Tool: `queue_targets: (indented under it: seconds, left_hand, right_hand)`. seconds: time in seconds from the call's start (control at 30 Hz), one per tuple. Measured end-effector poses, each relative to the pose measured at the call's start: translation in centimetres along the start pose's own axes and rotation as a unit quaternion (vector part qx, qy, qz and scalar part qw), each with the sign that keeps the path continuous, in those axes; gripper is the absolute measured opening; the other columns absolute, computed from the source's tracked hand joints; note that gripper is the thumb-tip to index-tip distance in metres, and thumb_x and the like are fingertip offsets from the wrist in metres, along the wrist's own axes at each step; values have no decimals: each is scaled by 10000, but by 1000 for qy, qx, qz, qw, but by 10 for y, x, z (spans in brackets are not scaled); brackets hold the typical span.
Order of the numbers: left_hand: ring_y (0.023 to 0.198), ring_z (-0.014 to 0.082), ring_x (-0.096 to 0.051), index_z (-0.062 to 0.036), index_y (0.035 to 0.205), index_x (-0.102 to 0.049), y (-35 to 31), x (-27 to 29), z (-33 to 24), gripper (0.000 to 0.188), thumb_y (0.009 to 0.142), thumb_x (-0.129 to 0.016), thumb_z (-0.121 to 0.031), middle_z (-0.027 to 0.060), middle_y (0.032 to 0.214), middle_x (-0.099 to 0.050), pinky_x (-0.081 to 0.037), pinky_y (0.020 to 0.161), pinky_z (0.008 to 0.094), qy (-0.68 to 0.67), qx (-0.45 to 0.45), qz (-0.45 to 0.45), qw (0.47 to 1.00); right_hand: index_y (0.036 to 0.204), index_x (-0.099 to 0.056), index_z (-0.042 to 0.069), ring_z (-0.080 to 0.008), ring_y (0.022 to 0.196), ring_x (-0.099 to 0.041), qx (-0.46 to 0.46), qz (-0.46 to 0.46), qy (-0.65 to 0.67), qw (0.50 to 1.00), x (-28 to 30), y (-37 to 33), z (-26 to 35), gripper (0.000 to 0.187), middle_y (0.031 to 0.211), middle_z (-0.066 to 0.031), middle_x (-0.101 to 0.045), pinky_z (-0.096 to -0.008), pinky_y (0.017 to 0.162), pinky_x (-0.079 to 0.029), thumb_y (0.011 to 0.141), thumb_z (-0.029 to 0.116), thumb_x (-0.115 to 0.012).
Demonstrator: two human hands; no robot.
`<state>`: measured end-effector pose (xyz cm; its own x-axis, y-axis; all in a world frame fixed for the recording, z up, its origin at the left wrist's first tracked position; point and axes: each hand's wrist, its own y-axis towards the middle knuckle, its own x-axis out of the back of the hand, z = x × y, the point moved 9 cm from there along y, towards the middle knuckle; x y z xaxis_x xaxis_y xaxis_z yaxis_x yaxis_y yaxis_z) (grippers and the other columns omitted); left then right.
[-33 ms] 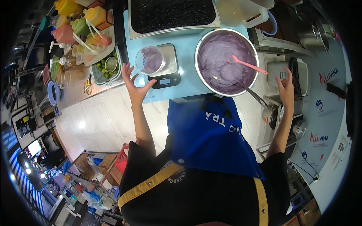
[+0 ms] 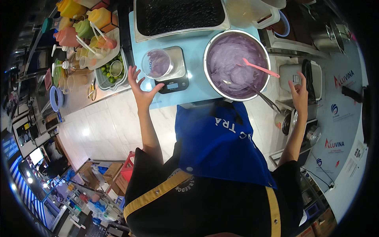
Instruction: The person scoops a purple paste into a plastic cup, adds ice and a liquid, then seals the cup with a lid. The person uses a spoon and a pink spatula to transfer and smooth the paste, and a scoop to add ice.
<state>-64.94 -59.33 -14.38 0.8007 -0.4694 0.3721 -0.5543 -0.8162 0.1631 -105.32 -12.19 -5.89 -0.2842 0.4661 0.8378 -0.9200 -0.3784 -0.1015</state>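
Observation:
My left hand (image 2: 143, 89) is open, fingers apart, just left of a black digital kitchen scale (image 2: 180, 69). Its thumb tip reaches the scale's front left corner; whether it touches I cannot tell. On the scale stands a clear plastic cup (image 2: 169, 65) with purple paste inside. To the right sits a steel mixing bowl (image 2: 207, 73) holding thick purple mixture (image 2: 229, 53). A pink spatula (image 2: 262, 68) and a metal-handled utensil (image 2: 268, 101) rest in it, handles over the rim. My right hand (image 2: 300, 93) hangs open and holds nothing, right of the bowl.
A deep steel tray (image 2: 181, 31) of dark, glossy pieces stands behind the scale. At left are a basket (image 2: 103, 82) of small green citrus, scissors (image 2: 92, 92) and several colored pump bottles (image 2: 65, 35). A translucent pitcher (image 2: 270, 17) stands at the back right.

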Motion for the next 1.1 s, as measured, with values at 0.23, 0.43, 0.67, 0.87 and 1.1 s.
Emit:
queue_targets:
  seconds: [0.23, 0.43, 0.67, 0.87, 1.1]
  left_hand:
    - [1331, 324, -455, -57, 1538, -237, 18, -26, -8, 1310, 510, -1002, -328, 174, 1495, -375, -442, 1047, 463, 2, -36, 41, 999]
    - [1324, 315, -471, -7, 1474, -336, 32, -53, -17, 1169, 548, -989, -293, 182, 1444, -442, -429, 1073, 405, -14, -97, 46, 994]
    - [1116, 283, -638, -11, 1352, -453, 26, -65, -1, 919, 600, -953, -185, 161, 1247, -621, -516, 966, 384, -32, -52, 11, 998]
    - [1095, 220, -614, -47, 1308, -519, 10, -37, -72, 830, 598, -934, -162, 117, 1233, -574, -518, 930, 347, -62, -132, 15, 989]
    - [1183, 239, -584, -42, 1398, -453, -8, -61, -10, 931, 601, -925, -131, 121, 1301, -578, -473, 1024, 382, -137, -88, 113, 980]
  right_hand:
    - [1258, -609, 80, -130, 662, -585, 96, 23, 87, 991, -35, 9, 8, 439, 798, -98, -651, -282, 621, -461, 886, 263, -753]
    - [1081, -659, 7, -296, 757, -705, 45, 88, -62, 993, -83, 45, 36, 430, 909, -194, -719, -390, 692, -535, 826, 321, -803]
    - [977, -697, 31, -422, 883, -680, 132, 135, -247, 950, -112, 52, 53, 338, 918, -217, -711, -480, 768, -534, 951, 355, -605]
    - [977, -666, 46, -315, 816, -661, 133, 125, -56, 982, -25, 18, 70, 236, 856, -129, -692, -402, 711, -478, 1007, 244, -541]
    - [940, -603, -16, -97, 711, -501, 180, 216, 170, 945, 23, -35, 187, 201, 767, -12, -571, -262, 638, -388, 1007, 162, -541]
